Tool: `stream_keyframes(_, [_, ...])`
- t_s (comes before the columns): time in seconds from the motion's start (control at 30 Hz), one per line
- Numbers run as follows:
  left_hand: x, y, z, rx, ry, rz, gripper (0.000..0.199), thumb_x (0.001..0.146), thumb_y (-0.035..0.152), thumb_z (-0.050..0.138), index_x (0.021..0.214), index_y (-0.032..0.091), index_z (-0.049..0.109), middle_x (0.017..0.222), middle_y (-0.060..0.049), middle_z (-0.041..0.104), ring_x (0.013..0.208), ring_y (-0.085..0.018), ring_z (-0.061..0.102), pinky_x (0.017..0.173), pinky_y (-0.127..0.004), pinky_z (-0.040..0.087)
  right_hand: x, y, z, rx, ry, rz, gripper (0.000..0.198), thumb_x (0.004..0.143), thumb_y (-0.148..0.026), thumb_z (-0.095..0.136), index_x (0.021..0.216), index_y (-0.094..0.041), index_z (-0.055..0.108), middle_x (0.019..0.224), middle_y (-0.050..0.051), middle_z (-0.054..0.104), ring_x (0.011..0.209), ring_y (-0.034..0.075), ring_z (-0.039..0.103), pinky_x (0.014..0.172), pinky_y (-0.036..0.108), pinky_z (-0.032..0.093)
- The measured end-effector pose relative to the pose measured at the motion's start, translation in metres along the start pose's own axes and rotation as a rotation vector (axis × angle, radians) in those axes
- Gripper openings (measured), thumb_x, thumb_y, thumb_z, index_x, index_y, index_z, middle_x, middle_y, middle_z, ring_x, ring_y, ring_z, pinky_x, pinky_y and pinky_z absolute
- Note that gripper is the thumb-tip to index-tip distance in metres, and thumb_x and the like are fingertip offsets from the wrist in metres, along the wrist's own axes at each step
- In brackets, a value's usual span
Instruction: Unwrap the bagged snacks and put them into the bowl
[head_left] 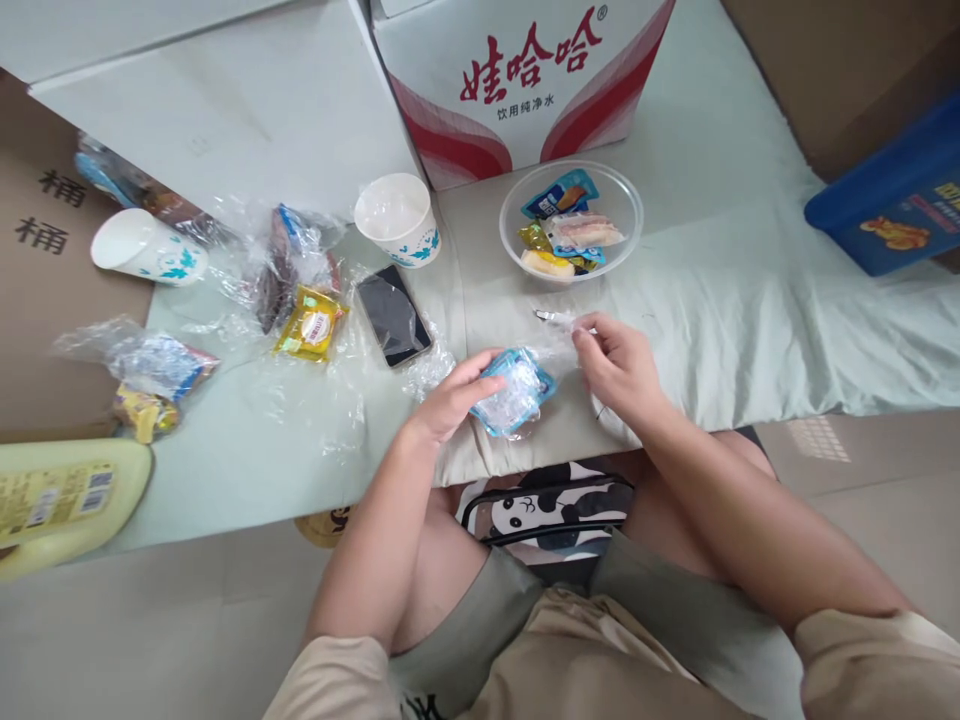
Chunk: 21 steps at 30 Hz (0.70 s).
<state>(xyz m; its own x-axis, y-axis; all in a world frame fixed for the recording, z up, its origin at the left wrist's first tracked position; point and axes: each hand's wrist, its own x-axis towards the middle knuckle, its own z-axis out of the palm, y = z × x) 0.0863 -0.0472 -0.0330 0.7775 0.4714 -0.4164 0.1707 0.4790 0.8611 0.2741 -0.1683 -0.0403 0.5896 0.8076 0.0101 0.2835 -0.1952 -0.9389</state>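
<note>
Table [697, 310]: pale green cloth, wrinkled towards the right, with pale floor tiles showing past its near edge.
White box [529, 90]: stands at the back, with red lettering and red curved bands.
Blue packet [517, 388]: in clear wrap, at the near edge of the table, in front of the bowl; whether it touches the cloth, I cannot tell.
Left hand [456, 397]: closed on the blue packet, thumb on top.
Right hand [619, 365]: thumb and fingertips pinched on a small white piece [553, 317] with a dark tip; what it is, I cannot tell.
Bowl [639, 222]: clear, just in front of the white box, holding several small packets in blue, yellow and green.
Phone [391, 318]: lies screen up, left of the blue packet.
Cups: one upright cup [397, 215] behind the phone; one tipped cup [142, 248] farther left, on its side.
Yellow packet [311, 325]: between the phone and the tipped cup, amid crumpled film.
Jug [67, 500]: pale yellow, at the left edge.
Blue container [892, 190]: far right.
Panda bag [540, 510]: between the person's legs.
</note>
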Motion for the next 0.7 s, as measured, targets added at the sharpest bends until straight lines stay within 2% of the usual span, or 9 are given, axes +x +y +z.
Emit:
stream_keyframes(0.07, [-0.001,0.000,-0.002,0.014,0.007,0.004,0.040,0.073,0.039,0.083,0.109,0.022,0.075,0.106,-0.008,0.074,0.091,-0.022,0.067,0.079,-0.031,0.051,0.004,0.005,0.001,0.147,0.004,0.117,0.030,0.096,-0.054,0.054,0.101,-0.026,0.061,0.057,-0.005,0.055,0.049,0.015,0.056,0.049,0.028,0.044])
stream_keyframes(0.13, [-0.001,-0.002,-0.001,-0.006,0.067,0.035,0.043,0.074,0.036,0.082,0.114,0.024,0.073,0.113,-0.007,0.073,0.101,-0.024,0.067,0.085,-0.032,0.051,0.005,0.010,0.004,0.240,0.053,0.092,0.034,0.095,-0.054,0.054,0.117,-0.027,0.055,0.083,0.001,0.070,0.068,0.017,0.069,0.061,0.031,0.054])
stream_keyframes(0.23, [0.002,-0.008,0.001,-0.047,0.151,0.091,0.060,0.070,0.027,0.083,0.127,0.029,0.064,0.126,-0.005,0.069,0.116,-0.026,0.064,0.094,-0.034,0.051,0.002,0.012,0.008,0.156,0.089,-0.114,0.039,0.094,-0.047,0.059,0.126,-0.028,0.052,0.126,0.010,0.067,0.107,0.023,0.070,0.089,0.041,0.058])
stream_keyframes(0.37, [0.003,-0.009,0.005,-0.123,0.135,0.157,0.090,0.062,0.016,0.085,0.141,0.036,0.047,0.140,-0.004,0.061,0.122,-0.025,0.062,0.097,-0.035,0.051,-0.009,0.008,0.014,-0.091,-0.156,-0.399,0.046,0.088,-0.045,0.067,0.130,-0.027,0.059,0.134,0.013,0.064,0.123,0.032,0.061,0.104,0.055,0.051])
stream_keyframes(0.47, [0.004,-0.006,0.007,-0.243,0.167,0.184,0.086,0.062,0.025,0.086,0.138,0.034,0.046,0.129,-0.005,0.066,0.112,-0.025,0.067,0.089,-0.035,0.054,-0.015,0.009,0.021,-0.241,-0.193,-0.578,0.022,0.090,-0.037,0.065,0.109,-0.029,0.070,0.139,0.011,0.061,0.131,0.034,0.057,0.108,0.058,0.047])
stream_keyframes(0.53, [0.006,-0.004,0.006,-0.301,0.243,0.221,0.077,0.066,0.034,0.085,0.134,0.032,0.049,0.119,-0.005,0.069,0.105,-0.025,0.069,0.084,-0.034,0.054,-0.019,0.010,0.024,-0.288,-0.169,-0.708,0.012,0.092,-0.027,0.060,0.096,-0.027,0.071,0.135,0.010,0.065,0.128,0.032,0.059,0.104,0.056,0.049])
stream_keyframes(0.6, [0.009,-0.003,0.005,-0.323,0.340,0.273,0.067,0.070,0.037,0.083,0.130,0.031,0.053,0.114,-0.004,0.070,0.103,-0.023,0.070,0.084,-0.033,0.055,-0.022,0.011,0.026,-0.285,-0.212,-0.838,0.016,0.093,-0.021,0.056,0.097,-0.026,0.070,0.120,0.009,0.072,0.114,0.028,0.067,0.093,0.049,0.053])
stream_keyframes(0.67, [0.012,-0.003,0.002,-0.328,0.408,0.308,0.063,0.072,0.036,0.082,0.128,0.031,0.056,0.116,-0.004,0.071,0.104,-0.023,0.070,0.088,-0.033,0.055,-0.026,0.011,0.025,-0.254,-0.361,-0.889,0.020,0.094,-0.020,0.052,0.105,-0.025,0.068,0.094,0.006,0.076,0.085,0.022,0.071,0.078,0.040,0.054])
stream_keyframes(0.7, [0.014,-0.004,0.000,-0.332,0.427,0.318,0.062,0.073,0.035,0.082,0.129,0.031,0.056,0.117,-0.004,0.071,0.106,-0.022,0.070,0.090,-0.034,0.055,-0.028,0.010,0.025,-0.233,-0.449,-0.872,0.022,0.095,-0.021,0.051,0.110,-0.024,0.067,0.081,0.002,0.074,0.071,0.019,0.069,0.070,0.037,0.052])
